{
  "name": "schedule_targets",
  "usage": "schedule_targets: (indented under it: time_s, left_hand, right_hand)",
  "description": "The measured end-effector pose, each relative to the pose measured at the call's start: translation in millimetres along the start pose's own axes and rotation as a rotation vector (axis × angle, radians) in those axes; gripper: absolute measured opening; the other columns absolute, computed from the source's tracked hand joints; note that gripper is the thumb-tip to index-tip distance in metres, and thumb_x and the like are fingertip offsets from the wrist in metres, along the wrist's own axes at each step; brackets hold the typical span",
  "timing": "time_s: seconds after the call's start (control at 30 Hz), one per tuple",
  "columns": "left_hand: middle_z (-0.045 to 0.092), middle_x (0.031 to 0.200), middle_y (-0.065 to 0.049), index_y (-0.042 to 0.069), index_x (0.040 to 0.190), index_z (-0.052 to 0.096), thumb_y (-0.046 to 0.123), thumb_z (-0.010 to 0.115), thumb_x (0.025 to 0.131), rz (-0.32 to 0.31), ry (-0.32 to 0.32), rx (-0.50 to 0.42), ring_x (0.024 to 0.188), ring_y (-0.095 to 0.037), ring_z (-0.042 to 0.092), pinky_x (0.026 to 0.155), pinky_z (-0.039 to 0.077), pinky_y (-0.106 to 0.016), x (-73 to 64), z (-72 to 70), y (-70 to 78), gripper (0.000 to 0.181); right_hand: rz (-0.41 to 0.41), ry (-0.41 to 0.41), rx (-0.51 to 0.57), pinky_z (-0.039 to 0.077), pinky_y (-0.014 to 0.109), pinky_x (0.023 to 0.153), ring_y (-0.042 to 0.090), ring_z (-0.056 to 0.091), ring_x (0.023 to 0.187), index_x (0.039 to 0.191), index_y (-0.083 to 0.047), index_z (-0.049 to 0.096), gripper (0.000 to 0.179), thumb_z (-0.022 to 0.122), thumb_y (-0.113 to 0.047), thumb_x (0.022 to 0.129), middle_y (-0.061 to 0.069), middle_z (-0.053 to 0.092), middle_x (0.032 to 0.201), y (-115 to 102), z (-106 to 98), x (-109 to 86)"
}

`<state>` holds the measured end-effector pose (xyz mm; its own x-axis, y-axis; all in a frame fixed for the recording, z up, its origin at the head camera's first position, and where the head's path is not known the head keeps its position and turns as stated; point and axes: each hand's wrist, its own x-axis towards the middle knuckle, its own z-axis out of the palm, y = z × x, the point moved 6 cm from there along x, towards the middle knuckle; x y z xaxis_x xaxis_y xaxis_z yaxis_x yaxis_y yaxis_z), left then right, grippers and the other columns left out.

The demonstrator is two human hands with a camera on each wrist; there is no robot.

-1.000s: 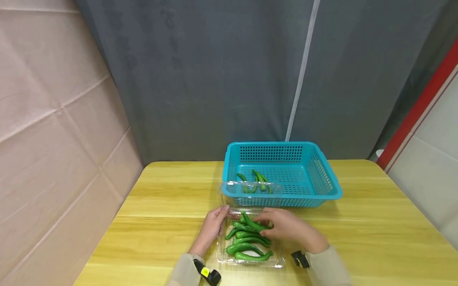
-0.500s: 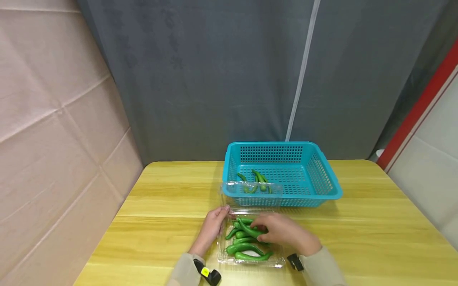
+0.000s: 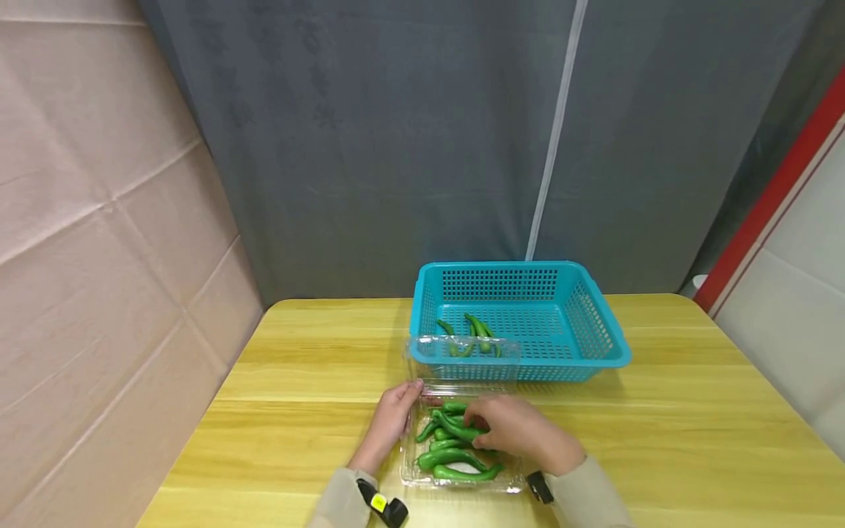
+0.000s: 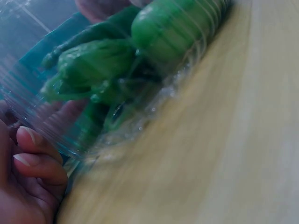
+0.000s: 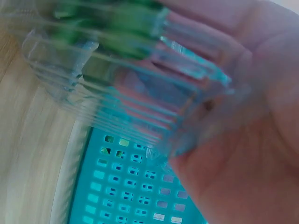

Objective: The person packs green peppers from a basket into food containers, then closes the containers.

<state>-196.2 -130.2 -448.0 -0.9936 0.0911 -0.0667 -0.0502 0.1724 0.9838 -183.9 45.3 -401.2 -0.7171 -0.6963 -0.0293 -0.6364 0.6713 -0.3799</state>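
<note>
An opened clear plastic clamshell box lies near the table's front with several long green peppers in its base. My left hand grips its left edge near the hinge, thumb on top; curled fingers show beside the ribbed wall in the left wrist view. Over the right side of the base, my right hand holds a green pepper by its right end, above the other peppers. Another pepper lies along the front. In the right wrist view, blurred clear plastic covers part of the right hand.
A turquoise basket stands behind the box, several green peppers at its left. The raised clear lid overlaps the basket's front rim in the head view. A grey curtain hangs behind the wooden table.
My right hand has moved left and a little toward the front with the pepper, lowering it among the others. The left hand keeps its hold on the box.
</note>
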Motion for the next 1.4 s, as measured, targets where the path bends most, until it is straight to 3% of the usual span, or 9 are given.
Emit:
schedule_targets:
  time_s: [0.1, 0.23, 0.3, 0.47, 0.57, 0.8, 1.03, 1.2, 1.4]
  left_hand:
    - [0.061, 0.064, -0.013, 0.007, 0.100, 0.064, 0.036, 0.041, 0.094, -0.001, -0.006, 0.005, 0.033, -0.005, 0.030, 0.031, 0.028, -0.019, -0.4, 0.2, 0.2, 0.037]
    - [0.046, 0.047, -0.002, 0.010, 0.099, 0.065, 0.036, 0.042, 0.094, -0.011, 0.009, 0.018, 0.033, -0.004, 0.029, 0.032, 0.029, -0.020, -0.8, -0.7, 0.5, 0.036]
    - [0.036, 0.043, 0.003, 0.005, 0.095, 0.064, 0.036, 0.043, 0.094, -0.012, 0.013, 0.012, 0.033, -0.004, 0.030, 0.032, 0.029, -0.020, -0.7, -1.1, 0.6, 0.038]
    - [0.035, 0.042, 0.004, -0.001, 0.090, 0.062, 0.037, 0.043, 0.094, -0.011, 0.006, -0.008, 0.032, -0.004, 0.030, 0.032, 0.029, -0.019, -0.6, -1.2, -0.2, 0.042]
    - [0.035, 0.041, 0.004, 0.001, 0.092, 0.063, 0.037, 0.044, 0.093, -0.014, 0.007, -0.010, 0.032, -0.004, 0.030, 0.032, 0.028, -0.019, -1.0, -1.7, -1.3, 0.041]
    - [0.034, 0.041, 0.004, -0.007, 0.089, 0.057, 0.038, 0.043, 0.093, -0.002, 0.006, -0.011, 0.032, -0.005, 0.029, 0.031, 0.028, -0.020, -0.3, -1.4, 0.0, 0.047]
    - [0.035, 0.041, 0.004, 0.006, 0.096, 0.065, 0.038, 0.044, 0.093, -0.016, 0.003, -0.020, 0.032, -0.004, 0.029, 0.031, 0.027, -0.020, 1.5, -1.4, -4.6, 0.038]
    - [0.035, 0.041, 0.004, 0.014, 0.095, 0.066, 0.050, 0.045, 0.088, -0.005, 0.026, -0.006, 0.033, -0.007, 0.030, 0.030, 0.027, -0.022, 10.7, -2.2, -24.5, 0.042]
    - [0.036, 0.042, 0.003, 0.004, 0.090, 0.064, 0.040, 0.045, 0.092, -0.005, 0.028, -0.021, 0.032, -0.005, 0.030, 0.031, 0.028, -0.020, 2.5, -1.9, -5.5, 0.041]
  right_hand:
    - [-0.006, 0.007, -0.021, 0.045, 0.028, 0.066, 0.005, 0.051, 0.073, 0.088, -0.020, 0.064, 0.021, 0.074, -0.026, 0.070, -0.014, 0.057, 0.083, -1.5, -0.3, -0.6]
    - [-0.014, 0.021, -0.030, 0.047, 0.032, 0.071, 0.008, 0.055, 0.078, 0.087, -0.021, 0.065, 0.020, 0.074, -0.025, 0.070, -0.013, 0.059, 0.086, -2.8, -0.7, -0.7]
    - [-0.017, 0.028, -0.034, 0.047, 0.032, 0.071, 0.008, 0.055, 0.078, 0.087, -0.021, 0.065, 0.020, 0.074, -0.024, 0.070, -0.013, 0.060, 0.086, -3.2, -0.8, -0.4]
    - [-0.001, 0.028, -0.028, 0.047, 0.032, 0.071, 0.007, 0.055, 0.077, 0.088, -0.021, 0.065, 0.021, 0.074, -0.024, 0.069, -0.013, 0.060, 0.085, -2.4, 0.0, 0.1]
    - [0.007, 0.021, -0.021, 0.046, 0.031, 0.070, 0.007, 0.054, 0.077, 0.091, -0.020, 0.065, 0.023, 0.074, -0.024, 0.070, -0.013, 0.060, 0.086, -1.4, 0.6, -0.2]
    - [-0.031, 0.025, -0.018, 0.048, 0.033, 0.074, 0.009, 0.054, 0.084, 0.094, -0.023, 0.066, 0.025, 0.073, -0.021, 0.070, -0.013, 0.057, 0.092, -2.9, -0.9, -0.9]
    - [-0.045, 0.036, -0.015, 0.048, 0.033, 0.076, 0.009, 0.055, 0.085, 0.096, -0.021, 0.067, 0.025, 0.072, -0.020, 0.072, -0.013, 0.058, 0.091, -1.9, -1.1, -0.7]
    - [-0.047, 0.043, -0.004, 0.048, 0.033, 0.076, 0.010, 0.056, 0.086, 0.099, -0.019, 0.066, 0.025, 0.070, -0.023, 0.075, -0.011, 0.061, 0.093, -1.4, -1.8, 0.6]
    - [-0.031, 0.057, 0.033, 0.047, 0.035, 0.079, 0.012, 0.057, 0.090, 0.102, -0.018, 0.066, 0.023, 0.065, -0.027, 0.081, -0.009, 0.063, 0.098, -1.9, -8.7, 0.5]
